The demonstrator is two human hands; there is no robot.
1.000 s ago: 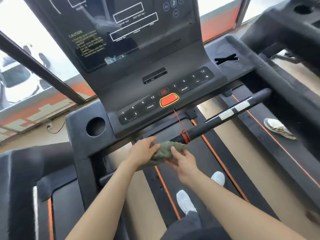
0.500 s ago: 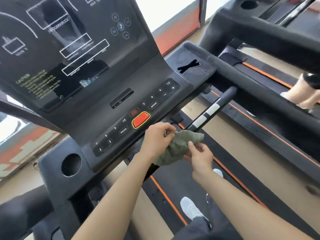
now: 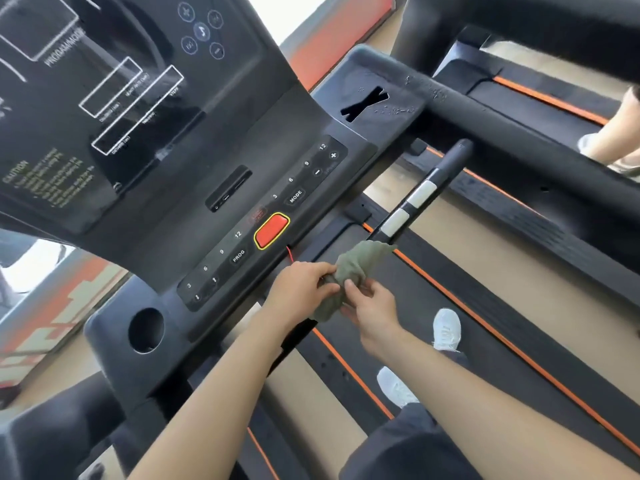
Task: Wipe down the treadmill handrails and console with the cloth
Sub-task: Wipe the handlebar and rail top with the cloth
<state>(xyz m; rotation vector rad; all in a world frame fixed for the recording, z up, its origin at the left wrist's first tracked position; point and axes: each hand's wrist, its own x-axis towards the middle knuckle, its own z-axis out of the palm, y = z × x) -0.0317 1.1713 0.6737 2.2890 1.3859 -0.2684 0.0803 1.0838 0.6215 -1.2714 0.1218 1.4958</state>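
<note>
1. Cloth point(image 3: 349, 271): green, bunched, centre of frame, held in the air just below the console edge. Long axis runs from lower left to upper right; its free corner points to the upper right and overlaps the lower end of the handrail.
2. Left hand point(image 3: 301, 289): fingers curled, pinching the cloth's left side.
3. Right hand point(image 3: 372, 308): thumb and fingers pinching the cloth's lower part.
4. Handrail point(image 3: 424, 194): black bar with two white pads, angled from centre to upper right.
5. Console point(image 3: 221, 161): dark, tilted, upper left; red button point(image 3: 272, 231) near the hands.
6. White shoes point(image 3: 446, 329): on the belt, lower right.
</note>
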